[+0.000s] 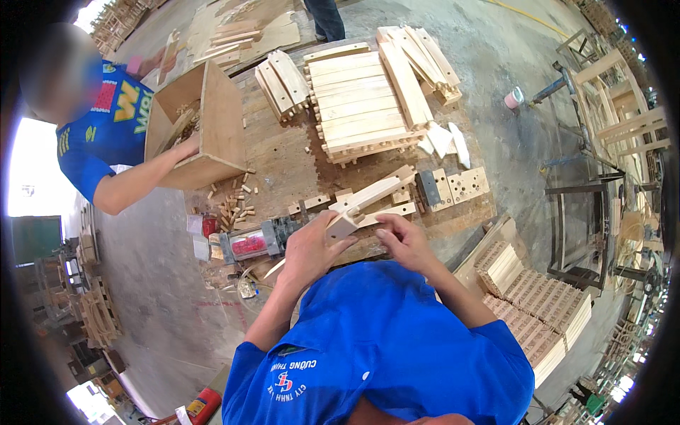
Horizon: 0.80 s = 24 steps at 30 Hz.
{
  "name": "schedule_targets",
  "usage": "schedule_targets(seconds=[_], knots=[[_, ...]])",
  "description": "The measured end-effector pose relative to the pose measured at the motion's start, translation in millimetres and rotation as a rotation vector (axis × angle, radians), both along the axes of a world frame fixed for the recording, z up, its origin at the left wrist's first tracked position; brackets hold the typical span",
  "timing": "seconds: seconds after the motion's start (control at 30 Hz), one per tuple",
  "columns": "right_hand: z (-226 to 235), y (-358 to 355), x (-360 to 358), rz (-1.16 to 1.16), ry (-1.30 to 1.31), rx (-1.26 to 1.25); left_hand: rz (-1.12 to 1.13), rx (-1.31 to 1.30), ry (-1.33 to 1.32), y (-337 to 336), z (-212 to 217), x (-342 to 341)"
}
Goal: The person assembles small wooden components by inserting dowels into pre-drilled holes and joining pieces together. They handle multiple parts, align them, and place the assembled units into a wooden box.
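Observation:
My left hand (310, 246) is closed around the near end of a pale wooden furniture piece (343, 226) at the table's near edge. From there, a long wooden bar (379, 191) slants away to the right. Beside that end is my right hand (405, 243), its thumb and forefinger pinched together; whatever they hold is too small to make out. Beyond the fingers lies a short wooden strip (397, 210). Dark and pale blocks with drilled holes (467, 185) sit to the right. Loose wooden dowels (237, 207) are scattered at the left.
Stacked wooden slats (354, 99) and loose bars (280, 81) cover the far table (273, 156). At left, a co-worker reaches into a plywood box (223, 117). A clear container with red contents (248, 245) lies near my left wrist. Bundled wood pieces (531, 297) stand at right.

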State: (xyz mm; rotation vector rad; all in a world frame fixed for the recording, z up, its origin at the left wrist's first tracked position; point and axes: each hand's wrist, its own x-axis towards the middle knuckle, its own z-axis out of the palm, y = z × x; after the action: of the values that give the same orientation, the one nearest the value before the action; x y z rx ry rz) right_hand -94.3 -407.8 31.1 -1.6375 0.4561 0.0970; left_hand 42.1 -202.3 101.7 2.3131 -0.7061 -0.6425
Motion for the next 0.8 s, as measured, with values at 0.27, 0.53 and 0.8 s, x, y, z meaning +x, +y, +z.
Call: schedule_targets(seconds=[0.27,0.53,0.8], knots=[[-14.6,-36.3,-30.5,0.133,0.092,0.425,-0.160,-0.240,0.016,-137.0,-17.9,-28.1],[-83.4,-71.5,-35.9,-0.166,-0.052,0.684,-0.349,-0.279,0.031,-180.6,-48.6,-31.2],[-66.9,-83.9,1.4,-0.282,0.174,0.731,-0.041,0.032,-0.006,-117.9,-99.0,65.0]])
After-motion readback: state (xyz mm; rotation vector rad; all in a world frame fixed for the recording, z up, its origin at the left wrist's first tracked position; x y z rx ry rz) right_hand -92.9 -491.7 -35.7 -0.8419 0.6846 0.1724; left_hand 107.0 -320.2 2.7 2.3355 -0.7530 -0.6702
